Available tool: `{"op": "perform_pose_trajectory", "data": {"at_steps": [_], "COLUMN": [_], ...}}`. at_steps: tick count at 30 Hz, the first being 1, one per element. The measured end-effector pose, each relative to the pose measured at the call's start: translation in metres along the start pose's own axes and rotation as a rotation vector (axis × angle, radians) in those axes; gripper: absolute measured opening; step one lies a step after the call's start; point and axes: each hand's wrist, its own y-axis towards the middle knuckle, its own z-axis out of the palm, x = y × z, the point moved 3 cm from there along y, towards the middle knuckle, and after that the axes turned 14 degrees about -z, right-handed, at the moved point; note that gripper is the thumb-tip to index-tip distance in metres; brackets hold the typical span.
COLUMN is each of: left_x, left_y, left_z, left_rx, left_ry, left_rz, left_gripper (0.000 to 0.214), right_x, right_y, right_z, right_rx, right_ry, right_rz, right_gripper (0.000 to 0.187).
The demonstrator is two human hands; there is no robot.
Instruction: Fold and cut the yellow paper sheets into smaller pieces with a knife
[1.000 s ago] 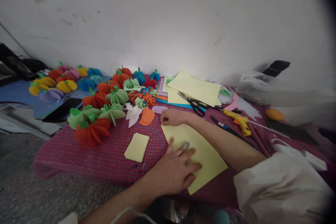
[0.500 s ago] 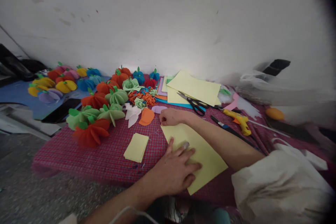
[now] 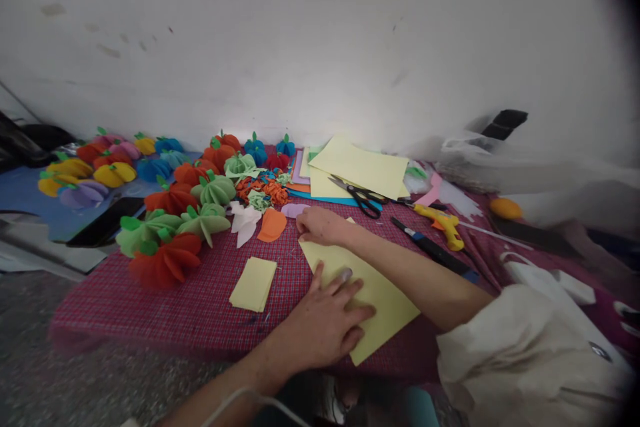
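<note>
A pale yellow paper sheet lies on the red checked tablecloth in front of me. My left hand lies flat on the sheet's near part, fingers stretched out. My right hand rests at the sheet's far corner with its fingers curled down and pressed on the paper's edge. A small stack of folded yellow paper pieces lies just left of the sheet.
Several paper pumpkins in red, green, orange, blue and yellow crowd the left. Black scissors lie on yellow sheets at the back. A yellow glue gun, a craft knife and a phone lie around.
The hands keep their places on the sheet. The view has drifted slightly, shifting everything a little to the left.
</note>
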Motion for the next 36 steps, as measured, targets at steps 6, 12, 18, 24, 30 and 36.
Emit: {"op": "perform_pose_trajectory", "data": {"at_steps": [6,12,18,24,30,36], "left_x": [-0.002,-0.003,-0.004,-0.005,-0.006,-0.006], "left_y": [-0.001,-0.001,-0.001,0.003,0.004,0.005], "left_z": [-0.003,-0.003,-0.004,-0.002,-0.003,-0.003], "left_rx": [-0.015,-0.009,0.003,0.05,0.058,0.048], "left_ry": [0.027,0.051,0.067,0.08,0.095,0.114], "left_rz": [0.008,0.016,0.034,0.028,0.031,0.04], "left_gripper": [0.032,0.033,0.034,0.034,0.033,0.034], "right_x": [0.024,0.022,0.021,0.011,0.009,0.005], "right_y": [-0.014,-0.038,-0.057,-0.062,-0.075,-0.081], "right_z": [0.005,0.005,0.015,0.029,0.035,0.035], "right_rx": [-0.03,-0.055,-0.178,-0.2,-0.191,-0.13], "right_ry": [-0.072,0.002,0.126,0.134,0.124,0.186], "right_rz": [0.118,0.006,-0.224,-0.269,-0.192,-0.139], "right_gripper": [0.025,0.022,0.023,0.026,0.036,0.039]}}
